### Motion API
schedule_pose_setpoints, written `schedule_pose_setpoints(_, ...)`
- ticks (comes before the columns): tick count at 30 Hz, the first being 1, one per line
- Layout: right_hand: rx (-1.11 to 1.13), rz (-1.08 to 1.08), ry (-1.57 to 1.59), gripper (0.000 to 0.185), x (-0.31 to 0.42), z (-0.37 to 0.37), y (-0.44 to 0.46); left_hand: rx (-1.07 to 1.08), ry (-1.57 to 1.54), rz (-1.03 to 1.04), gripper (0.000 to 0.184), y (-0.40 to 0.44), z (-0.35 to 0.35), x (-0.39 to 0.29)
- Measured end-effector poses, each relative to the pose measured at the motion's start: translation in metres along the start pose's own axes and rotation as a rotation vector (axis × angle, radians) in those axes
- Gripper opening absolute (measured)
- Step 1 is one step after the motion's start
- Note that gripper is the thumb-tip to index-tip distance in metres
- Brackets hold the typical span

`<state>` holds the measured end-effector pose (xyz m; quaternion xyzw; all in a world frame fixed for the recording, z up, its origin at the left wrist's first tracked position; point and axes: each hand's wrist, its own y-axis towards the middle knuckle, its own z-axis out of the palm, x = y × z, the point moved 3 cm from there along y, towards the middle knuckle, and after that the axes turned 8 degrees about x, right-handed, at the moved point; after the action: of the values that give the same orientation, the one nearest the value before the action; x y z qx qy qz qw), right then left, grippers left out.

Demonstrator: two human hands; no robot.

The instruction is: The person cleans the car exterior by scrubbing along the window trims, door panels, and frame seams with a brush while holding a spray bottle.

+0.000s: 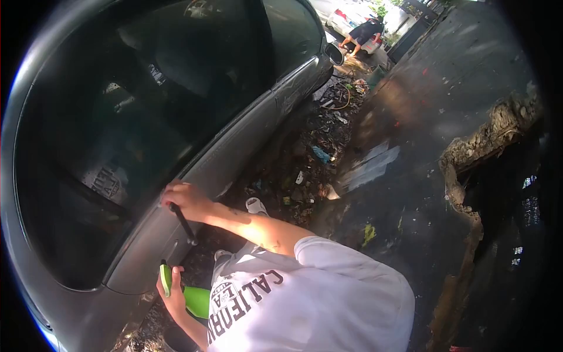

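My right hand (pixel 186 201) is closed round a slim black-handled tool (pixel 184 224) at the lower edge of the car's side window. The tool's handle sticks out below my fist; its working end is hidden by my fingers, so its exact kind is unclear. Lower down, my left hand (pixel 170 296) grips a bright green spray bottle (pixel 196 301) by its neck, just beside the door. The grey car (pixel 226 155) stands close along my left, its dark window (pixel 158 111) reflecting my printed white shirt.
Litter and leaves (pixel 305 188) lie along the ground beside the car. A broken concrete edge (pixel 457 170) borders a dark water-like surface on the right. Farther off, a person (pixel 363 32) bends beside a white car (pixel 343 22). The side mirror (pixel 334 54) juts out ahead.
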<state>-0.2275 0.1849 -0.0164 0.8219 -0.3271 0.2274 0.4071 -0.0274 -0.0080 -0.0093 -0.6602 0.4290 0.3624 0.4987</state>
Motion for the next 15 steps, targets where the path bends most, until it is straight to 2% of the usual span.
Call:
schedule_pose_setpoints(1,-0.128,-0.018,-0.116,0.015,-0.028,-0.037,-0.004,0.023,0.007,0.031,0.021,0.013,0.004,-0.002)
schedule_pose_setpoints(2,-0.161,0.014,-0.207,0.014,-0.061,-0.068,-0.005,0.012,-0.029,0.035,0.021,0.023,0.008,-0.003)
schedule_pose_setpoints(3,-0.145,0.128,-0.259,0.012,-0.054,-0.084,-0.044,0.031,-0.027,-0.034,0.021,-0.025,0.001,-0.006)
schedule_pose_setpoints(5,-0.15,0.231,-0.205,0.01,-0.092,-0.109,-0.037,0.031,-0.024,-0.003,0.021,-0.011,0.006,-0.013)
schedule_pose_setpoints(6,-0.193,0.18,-0.264,0.011,-0.079,-0.107,-0.026,0.003,-0.05,0.035,0.021,-0.002,0.011,-0.014)
schedule_pose_setpoints(7,-0.212,0.164,-0.186,0.011,-0.064,-0.094,-0.019,0.014,-0.047,0.022,0.021,-0.001,0.018,-0.024)
schedule_pose_setpoints(12,0.17,-0.028,0.087,0.02,0.032,0.032,0.003,0.032,-0.068,-0.069,0.021,0.018,0.056,-0.035)
schedule_pose_setpoints(13,0.134,-0.18,0.039,0.019,0.045,0.023,0.007,0.072,-0.061,-0.095,0.023,0.024,0.06,-0.037)
schedule_pose_setpoints(15,0.176,-0.11,0.158,0.02,0.018,0.009,0.006,0.06,-0.048,-0.102,0.024,0.036,0.066,-0.021)
